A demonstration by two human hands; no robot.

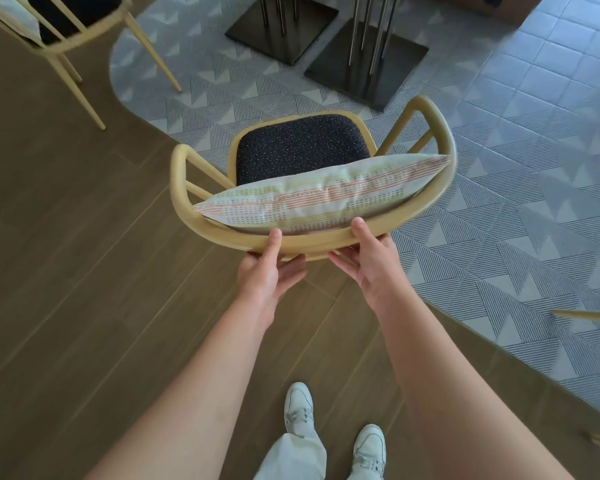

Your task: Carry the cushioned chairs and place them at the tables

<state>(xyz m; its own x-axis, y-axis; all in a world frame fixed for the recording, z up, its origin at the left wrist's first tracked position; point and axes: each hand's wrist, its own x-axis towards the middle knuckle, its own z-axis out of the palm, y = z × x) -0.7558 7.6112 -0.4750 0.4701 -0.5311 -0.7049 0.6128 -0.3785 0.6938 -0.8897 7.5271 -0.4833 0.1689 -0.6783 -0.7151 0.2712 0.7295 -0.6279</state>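
Note:
A yellow cushioned chair (184, 188) with a dark speckled seat (300, 145) is right in front of me, at the border of wood floor and patterned tile. A striped pillow (319, 199) leans inside its curved back rail. My left hand (264, 268) grips that rail from below with the thumb on top. My right hand (371, 258) holds the same rail just to the right, thumb over it. Whether the chair's legs touch the floor is hidden. Two dark square table bases (368, 69) with metal posts stand just beyond the chair.
A second yellow chair (80, 39) with a dark seat stands at the top left on the wood floor. Another yellow chair's parts (589, 315) poke in at the right edge. My white shoes (333, 431) are on the wood floor below.

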